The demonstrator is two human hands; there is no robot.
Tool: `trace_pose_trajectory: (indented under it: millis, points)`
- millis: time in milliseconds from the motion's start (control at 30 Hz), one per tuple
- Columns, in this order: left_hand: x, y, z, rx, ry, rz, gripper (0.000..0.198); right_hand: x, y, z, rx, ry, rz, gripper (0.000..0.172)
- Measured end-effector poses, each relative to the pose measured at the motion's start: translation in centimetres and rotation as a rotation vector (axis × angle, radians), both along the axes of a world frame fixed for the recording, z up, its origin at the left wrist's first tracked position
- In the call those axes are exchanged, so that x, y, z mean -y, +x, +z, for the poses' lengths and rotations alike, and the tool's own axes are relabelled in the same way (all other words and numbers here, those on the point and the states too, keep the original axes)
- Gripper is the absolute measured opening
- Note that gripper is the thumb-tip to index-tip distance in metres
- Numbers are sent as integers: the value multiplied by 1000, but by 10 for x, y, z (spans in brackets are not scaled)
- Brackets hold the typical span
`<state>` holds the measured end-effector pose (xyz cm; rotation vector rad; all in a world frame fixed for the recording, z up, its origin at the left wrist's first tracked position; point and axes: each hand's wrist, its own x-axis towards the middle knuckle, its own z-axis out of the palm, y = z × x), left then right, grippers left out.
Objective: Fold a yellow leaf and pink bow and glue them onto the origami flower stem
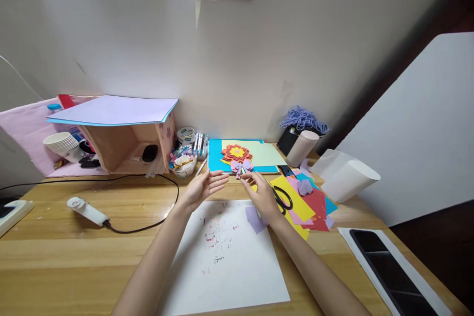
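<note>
My right hand (pixel 262 192) is pinched on a small lilac paper bow (pixel 241 166), which it holds just in front of a blue card (pixel 214 155) bearing a red and yellow paper flower (pixel 236 153). My left hand (pixel 202 188) hovers beside it with the fingers stretched out and nothing in them. Both hands are above the far edge of a white sheet (pixel 225 256) marked with small colour smears. A lilac paper scrap (pixel 255 218) lies under my right wrist.
Black scissors (pixel 283 198) rest on a pile of coloured papers (pixel 303 202) at the right. A glue gun (pixel 87 210) with a black cable lies at the left. A cardboard box (pixel 126 145), paper cups (pixel 61 144), marker pens (pixel 198 143) and a phone (pixel 392 269) stand around.
</note>
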<state>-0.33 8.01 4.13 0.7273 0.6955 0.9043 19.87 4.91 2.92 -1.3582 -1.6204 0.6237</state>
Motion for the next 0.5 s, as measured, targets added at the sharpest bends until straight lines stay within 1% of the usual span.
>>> trace_pose_trajectory:
  millis: [67, 133, 233, 300, 400, 500]
  points:
    - [3, 5, 2, 82, -45, -71, 45, 3, -13, 9, 53, 120, 69, 18]
    - [7, 10, 6, 128, -73, -113, 52, 3, -24, 12, 84, 164, 60, 20]
    - [12, 16, 11, 166, -96, -153, 57, 0, -32, 9, 106, 140, -33, 23]
    - [14, 19, 13, 175, -101, -153, 56, -3, -34, 7, 87, 111, -72, 21]
    - [15, 20, 14, 162, -111, -135, 54, -6, -33, 6, -8, 101, -56, 14]
    - [14, 18, 13, 148, -108, -128, 52, -9, -30, 4, -162, 85, -14, 15]
